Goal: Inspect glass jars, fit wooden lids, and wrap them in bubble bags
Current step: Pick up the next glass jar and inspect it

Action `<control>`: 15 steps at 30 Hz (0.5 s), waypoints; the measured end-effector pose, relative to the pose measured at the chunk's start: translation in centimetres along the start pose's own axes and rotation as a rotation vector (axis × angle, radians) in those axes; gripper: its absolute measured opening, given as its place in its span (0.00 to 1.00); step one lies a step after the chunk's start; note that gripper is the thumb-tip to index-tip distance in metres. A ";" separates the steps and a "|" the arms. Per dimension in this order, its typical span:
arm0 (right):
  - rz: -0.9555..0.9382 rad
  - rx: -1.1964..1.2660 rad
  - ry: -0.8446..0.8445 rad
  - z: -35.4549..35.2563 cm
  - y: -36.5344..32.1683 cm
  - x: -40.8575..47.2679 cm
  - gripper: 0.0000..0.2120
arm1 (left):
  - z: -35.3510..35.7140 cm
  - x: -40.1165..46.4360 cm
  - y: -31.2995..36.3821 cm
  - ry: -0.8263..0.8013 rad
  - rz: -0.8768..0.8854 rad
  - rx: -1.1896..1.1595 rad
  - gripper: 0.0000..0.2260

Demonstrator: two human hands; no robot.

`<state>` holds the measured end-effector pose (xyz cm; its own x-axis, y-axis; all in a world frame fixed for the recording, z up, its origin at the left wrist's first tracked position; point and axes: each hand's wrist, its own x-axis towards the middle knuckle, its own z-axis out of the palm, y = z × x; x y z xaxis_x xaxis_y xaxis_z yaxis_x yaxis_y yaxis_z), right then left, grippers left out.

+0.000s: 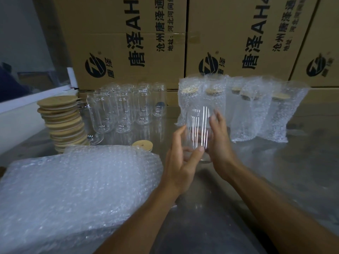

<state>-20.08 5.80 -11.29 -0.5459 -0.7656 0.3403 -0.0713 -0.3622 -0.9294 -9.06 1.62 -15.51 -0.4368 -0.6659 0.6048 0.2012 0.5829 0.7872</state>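
1. Both hands are holding one bare glass jar [199, 132] just right of the frame's centre. The left hand [180, 162] is cupping its lower left side, fingers spread and lightly curled against the glass. The right hand [219, 142] is pressing on its right wall with fingers nearly straight. Neither hand is clamping hard.
2. The jar is standing roughly upright, long axis vertical, mouth up and still without a lid. It is clear, smooth, cylindrical and streaked with bright reflections, so this looks like the inspection step.
3. The coming move, as I judge it, turns on the lid. A loose wooden lid [142, 144] is lying flat to the left of the held jar, nearer the left hand. It is a pale round disc with a small hole.
4. Further left, a leaning stack of lids [63, 123] is standing at the left middle of the frame.
5. A pile of bubble bags [73, 189] is filling the lower left, soft, crinkled and translucent, touching the loose lid's near edge.
6. Unlidded empty jars [124, 109] are clustering upright in the upper middle.
7. Wrapped jars [244, 110] with lids fitted are standing upright behind and right of the hands.
8. Everything is resting on a glossy grey table [293, 171]; printed cardboard cartons [128, 43] are walling the top.
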 end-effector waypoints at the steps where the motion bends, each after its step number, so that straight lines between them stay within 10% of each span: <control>1: -0.064 -0.080 0.013 0.2 0.1 -0.2 0.25 | 0.1 0.1 -0.1 0.016 -0.018 0.016 0.30; 7: -0.171 -0.149 -0.063 0.9 0.2 -0.5 0.20 | 0.2 0.3 -0.1 0.134 -0.022 -0.011 0.31; 15: 0.146 0.234 -0.181 0.0 0.3 0.2 0.30 | 0.1 0.2 -0.1 0.133 -0.037 -0.088 0.20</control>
<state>-20.15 5.55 -11.50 -0.3777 -0.8929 0.2450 0.2024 -0.3378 -0.9192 -9.24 1.43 -15.45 -0.3262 -0.7458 0.5808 0.2660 0.5171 0.8135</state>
